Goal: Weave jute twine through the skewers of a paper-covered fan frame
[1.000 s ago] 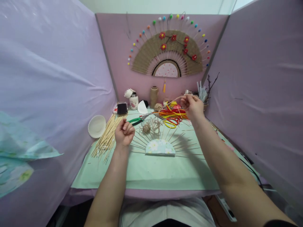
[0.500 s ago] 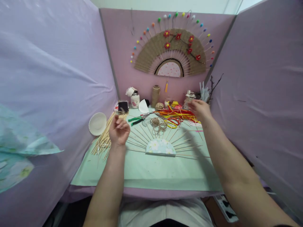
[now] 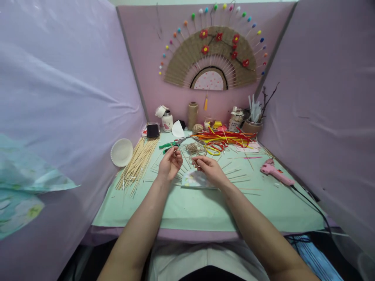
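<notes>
Above the mint-green table, my left hand (image 3: 170, 162) is closed in a pinch on a thin strand of brown twine. My right hand (image 3: 208, 168) pinches the twine too, a short way to the right. A loose heap of twine (image 3: 192, 148) lies just behind both hands. Beneath and partly behind my right hand is a half-round piece of floral cloth (image 3: 191, 179) with thin sticks (image 3: 238, 176) fanning out from it. My hands and forearms hide some of the left sticks and the upper right part of the cloth.
Bamboo sticks (image 3: 137, 162) and a white dish (image 3: 121, 152) are at the left. Green-handled pliers (image 3: 168, 145), scissors (image 3: 213, 150) and red and yellow pipe cleaners (image 3: 228, 137) lie behind. At the right is a pink glue gun (image 3: 275, 173) with its cord. A finished fan (image 3: 211, 50) hangs on the back wall.
Both hands have moved inward and come close together in front of the twine heap, with twine now between them. The glue gun at the right is now uncovered.
</notes>
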Tool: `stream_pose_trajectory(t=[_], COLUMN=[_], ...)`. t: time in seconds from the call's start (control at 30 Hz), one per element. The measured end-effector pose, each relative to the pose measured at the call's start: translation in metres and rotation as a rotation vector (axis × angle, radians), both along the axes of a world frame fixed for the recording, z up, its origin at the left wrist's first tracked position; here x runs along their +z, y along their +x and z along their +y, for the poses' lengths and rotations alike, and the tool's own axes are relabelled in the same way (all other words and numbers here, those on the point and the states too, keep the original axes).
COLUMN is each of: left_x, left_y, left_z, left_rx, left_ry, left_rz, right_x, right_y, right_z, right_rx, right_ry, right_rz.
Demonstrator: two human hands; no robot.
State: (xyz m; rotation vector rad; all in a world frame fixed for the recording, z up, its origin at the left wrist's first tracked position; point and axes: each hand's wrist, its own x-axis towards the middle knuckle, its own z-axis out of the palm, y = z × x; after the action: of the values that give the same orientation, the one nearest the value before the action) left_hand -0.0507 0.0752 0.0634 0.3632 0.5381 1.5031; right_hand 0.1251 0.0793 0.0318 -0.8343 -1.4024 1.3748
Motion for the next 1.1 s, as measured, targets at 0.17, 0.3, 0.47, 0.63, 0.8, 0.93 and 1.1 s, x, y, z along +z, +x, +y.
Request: stream_pose_trajectory(t=[0.17, 0.3, 0.47, 0.63, 0.8, 0.93, 1.1], left_x=[-0.004, -0.008, -0.015, -0.016, -0.02, -0.025, -0.027], left_y=[0.002, 0.005, 0.002, 0.003, 0.021, 0.026, 0.024], left_z=[0.002, 0.004, 0.004, -0.004, -0.011, -0.011, -0.01], left_rx=[-0.007, 0.014, -0.01, 0.522, 0.08, 0.11, 0.284], left_ry=[0.018, 0.011, -0.07, 0.292, 0.591, 0.586, 0.621], left_rz=[0.075, 0.228, 0.779, 1.358, 1.487, 1.528, 1.511], right_x=[0.0, 0.006, -0.002, -0.006, -0.004, -0.004, -0.005], right_y=[0.006, 0.011, 0.013, 0.016, 0.015, 0.015, 0.015], right_z=[-0.001, -0.005, 0.001, 0.004, 0.001, 0.001, 0.004], right_rx=[-0.013, -0.028, -0.06, -0.071, -0.035, -0.071, -0.123], right_ry=[-0.015, -0.013, -0.08, -0.12, -0.114, -0.105, -0.153], right_rz=[-0.061, -0.073, 0.047, 0.081, 0.032, 0.092, 0.129])
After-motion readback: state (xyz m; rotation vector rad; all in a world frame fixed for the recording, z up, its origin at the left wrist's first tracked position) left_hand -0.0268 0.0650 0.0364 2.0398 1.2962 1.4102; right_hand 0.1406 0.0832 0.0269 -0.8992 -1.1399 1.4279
